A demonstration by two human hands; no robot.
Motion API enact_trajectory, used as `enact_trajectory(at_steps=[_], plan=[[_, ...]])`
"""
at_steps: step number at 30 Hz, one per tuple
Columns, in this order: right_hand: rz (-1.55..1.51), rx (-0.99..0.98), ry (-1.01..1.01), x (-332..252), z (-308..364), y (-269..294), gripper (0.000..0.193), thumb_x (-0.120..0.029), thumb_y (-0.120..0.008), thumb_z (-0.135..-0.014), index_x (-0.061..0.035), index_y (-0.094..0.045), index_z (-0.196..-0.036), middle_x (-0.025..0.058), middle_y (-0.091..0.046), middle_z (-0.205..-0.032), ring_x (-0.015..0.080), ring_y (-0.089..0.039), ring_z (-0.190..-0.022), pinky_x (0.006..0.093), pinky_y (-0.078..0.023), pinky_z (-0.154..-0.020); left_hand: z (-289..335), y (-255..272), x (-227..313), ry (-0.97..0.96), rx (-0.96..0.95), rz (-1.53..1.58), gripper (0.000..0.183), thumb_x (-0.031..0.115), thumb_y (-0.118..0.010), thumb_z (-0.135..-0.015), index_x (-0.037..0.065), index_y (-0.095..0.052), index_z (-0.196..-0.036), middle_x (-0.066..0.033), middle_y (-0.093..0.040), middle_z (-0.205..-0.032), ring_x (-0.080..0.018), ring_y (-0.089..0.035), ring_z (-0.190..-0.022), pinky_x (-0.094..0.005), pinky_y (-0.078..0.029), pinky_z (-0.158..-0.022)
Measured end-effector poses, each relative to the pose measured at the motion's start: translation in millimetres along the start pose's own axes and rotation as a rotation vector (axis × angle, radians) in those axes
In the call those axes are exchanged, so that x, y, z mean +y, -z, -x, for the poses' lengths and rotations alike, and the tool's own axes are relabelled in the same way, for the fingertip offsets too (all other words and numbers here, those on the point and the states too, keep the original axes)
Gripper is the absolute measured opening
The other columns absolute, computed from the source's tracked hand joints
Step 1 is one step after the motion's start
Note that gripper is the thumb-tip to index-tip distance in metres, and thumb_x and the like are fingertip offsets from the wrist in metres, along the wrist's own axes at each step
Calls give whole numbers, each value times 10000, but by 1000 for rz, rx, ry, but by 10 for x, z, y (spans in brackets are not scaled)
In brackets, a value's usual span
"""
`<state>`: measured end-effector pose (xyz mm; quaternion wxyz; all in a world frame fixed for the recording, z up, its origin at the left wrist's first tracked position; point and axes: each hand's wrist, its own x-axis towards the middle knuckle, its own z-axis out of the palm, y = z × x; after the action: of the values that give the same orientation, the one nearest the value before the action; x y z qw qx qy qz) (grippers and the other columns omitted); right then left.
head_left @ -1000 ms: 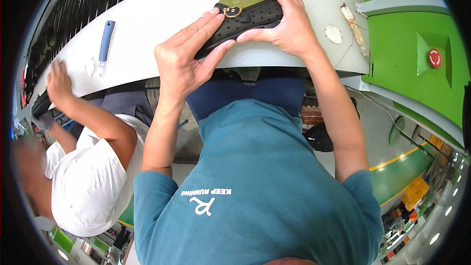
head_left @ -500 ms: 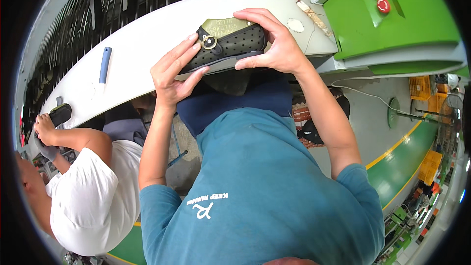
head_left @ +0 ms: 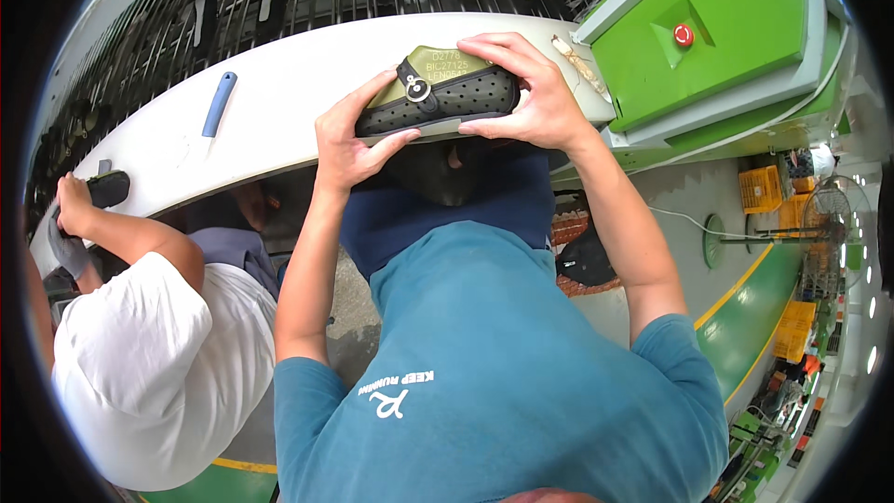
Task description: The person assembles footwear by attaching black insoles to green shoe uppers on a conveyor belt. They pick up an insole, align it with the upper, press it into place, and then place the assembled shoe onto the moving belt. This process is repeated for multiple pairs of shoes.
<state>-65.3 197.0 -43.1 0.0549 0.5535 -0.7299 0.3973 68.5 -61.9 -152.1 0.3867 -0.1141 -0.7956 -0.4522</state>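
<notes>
Perforated shoe [head_left: 438, 98], left hand [head_left: 349, 135], right hand [head_left: 531, 98] gripping

Both bare forearms raised from lower edge, elbows bent. Left hand [head_left: 349, 135] cupped, fingers curled upward. Right hand [head_left: 526, 98] arched, fingers curled downward. Hands held close together, facing.

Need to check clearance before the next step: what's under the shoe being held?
Under the shoe, held by the left hand and right hand, lie the white bench's edge and the person's dark blue lap. The shoe covers its own sole and the bench beneath.
</notes>
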Motion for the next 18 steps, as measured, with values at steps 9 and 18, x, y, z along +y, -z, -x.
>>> enact_trajectory(at_steps=[9,18], plan=[[10,12,18,-51,-147,27,831,-271,-1036,-657,-30,-753,-1401,163,-714,-1339,324,-710,-1259,421,-567,-1112,-6,14,-68,27,13,-16,745,288,-979,-778,12,-721,-1420,-231,-794,-1300,-384,-793,-1187,-435,-614,-1032],[28,50,24,-189,-378,84,841,-315,-1046,-667,-43,-746,-1403,160,-706,-1366,325,-715,-1260,420,-579,-1098,-45,30,-71,166,214,258,1058,611,-846,-906,-39,-437,-1634,-250,-509,-1674,-358,-485,-1572,-508,-397,-1270]])
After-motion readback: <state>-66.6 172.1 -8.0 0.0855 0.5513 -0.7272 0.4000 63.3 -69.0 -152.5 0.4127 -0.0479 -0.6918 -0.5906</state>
